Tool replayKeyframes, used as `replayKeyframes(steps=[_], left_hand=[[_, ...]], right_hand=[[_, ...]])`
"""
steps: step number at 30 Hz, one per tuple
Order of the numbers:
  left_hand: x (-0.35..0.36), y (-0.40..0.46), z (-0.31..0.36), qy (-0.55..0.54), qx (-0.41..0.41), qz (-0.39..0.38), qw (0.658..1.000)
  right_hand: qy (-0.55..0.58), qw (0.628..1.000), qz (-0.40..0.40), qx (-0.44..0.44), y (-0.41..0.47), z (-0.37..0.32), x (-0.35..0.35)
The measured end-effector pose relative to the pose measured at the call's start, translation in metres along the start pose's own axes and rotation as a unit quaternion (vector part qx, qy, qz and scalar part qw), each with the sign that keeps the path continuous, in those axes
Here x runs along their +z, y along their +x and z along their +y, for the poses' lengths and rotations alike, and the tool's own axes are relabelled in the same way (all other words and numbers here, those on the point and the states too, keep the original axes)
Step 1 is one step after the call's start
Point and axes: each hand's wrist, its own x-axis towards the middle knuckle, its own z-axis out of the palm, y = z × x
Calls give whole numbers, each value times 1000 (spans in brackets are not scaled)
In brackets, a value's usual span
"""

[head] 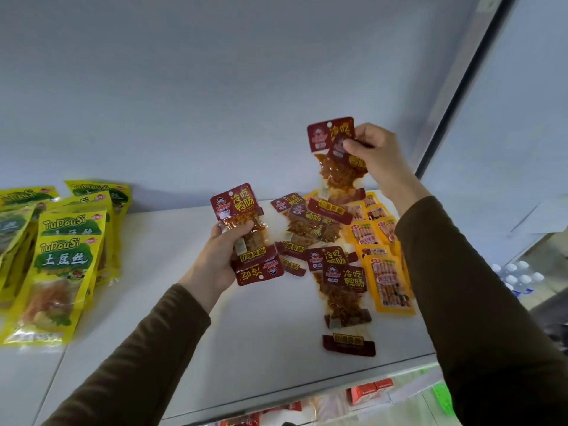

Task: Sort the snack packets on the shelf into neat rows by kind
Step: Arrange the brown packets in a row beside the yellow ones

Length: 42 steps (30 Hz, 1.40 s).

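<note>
The right hand (pixel 373 155) pinches perhaps two duck-intestine packets (pixel 336 155) hanging lengthwise over the shelf's (pixel 172 272) back-right corner; the left hand (pixel 221 256) grips more, nearer the loose red heap (pixel 310 229).

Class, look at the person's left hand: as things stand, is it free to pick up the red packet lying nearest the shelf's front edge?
Probably not yet. The left hand already grips red packets, so it has no free grip. The way to the front red packet looks open across bare shelf.
</note>
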Motion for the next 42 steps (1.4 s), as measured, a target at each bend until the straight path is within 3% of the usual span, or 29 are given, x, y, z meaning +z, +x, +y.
replayKeyframes(steps=[3, 6, 11, 15, 19, 24, 29, 36, 42], left_hand=[[0, -2, 6, 0, -16, -32, 999], [1, -6, 13, -27, -17, -97, 995], [-4, -10, 17, 19, 14, -119, 993], [-12, -13, 15, 52, 66, -52, 995], [-25, -11, 17, 14, 107, -43, 993], [-49, -7, 29, 21, 134, -8, 991], [-76, -6, 54, 74, 137, 41, 987], [-114, 5, 84, 208, 121, 100, 965], [-130, 14, 99, 371, 166, 181, 896]], right_hand=[[102, 990, -85, 55, -10, -13, 26], [110, 970, -160, 145, -37, -3, 72], [55, 981, -118, 147, -74, 15, 134], [87, 985, -57, 138, -90, 19, 167], [172, 967, -40, 183, -99, 15, 196], [310, 907, -60, 280, -103, 6, 220], [330, 878, -165, 305, -115, 1, 248], [305, 892, -155, 296, -119, -7, 305], [238, 922, -91, 291, -120, -17, 349]])
